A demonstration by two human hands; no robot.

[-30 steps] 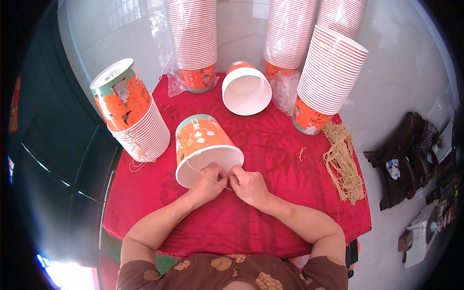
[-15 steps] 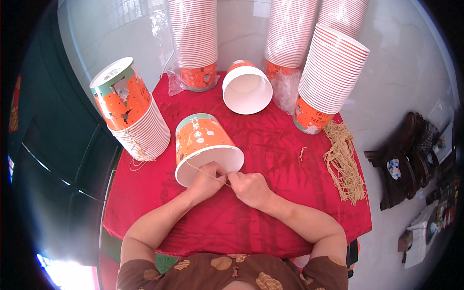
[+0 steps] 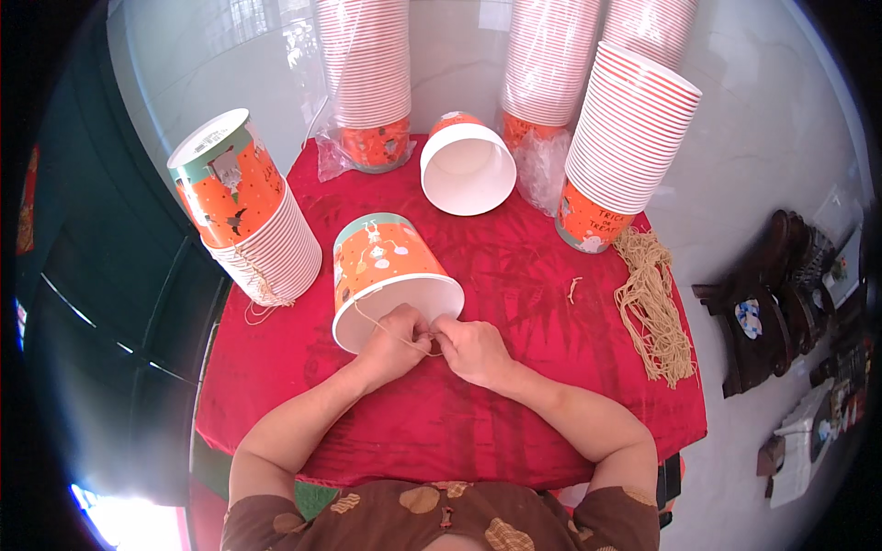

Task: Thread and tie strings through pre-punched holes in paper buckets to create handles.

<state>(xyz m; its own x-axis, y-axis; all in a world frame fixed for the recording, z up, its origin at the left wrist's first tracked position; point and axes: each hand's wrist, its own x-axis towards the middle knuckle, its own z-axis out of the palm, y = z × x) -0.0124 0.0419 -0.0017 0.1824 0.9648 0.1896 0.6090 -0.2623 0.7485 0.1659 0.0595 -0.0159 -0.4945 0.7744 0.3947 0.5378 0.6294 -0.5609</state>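
An orange and green paper bucket [image 3: 381, 266] lies tilted on the red tablecloth [image 3: 514, 275], its white open mouth facing me. My left hand [image 3: 397, 338] and my right hand [image 3: 469, 347] meet at the bucket's rim. Both pinch a thin beige string [image 3: 386, 329] that runs across the bucket's mouth to my fingers.
A leaning stack of the same buckets [image 3: 248, 216] stands at the left. Another bucket [image 3: 467, 165] lies on its side at the back. Tall stacks [image 3: 372, 83] [image 3: 625, 138] line the far edge. A bundle of beige strings [image 3: 652, 298] lies at the right, a short piece [image 3: 574, 289] near it.
My hands have stayed at the bucket's rim, with only small finger movements on the string. The bucket has barely shifted.
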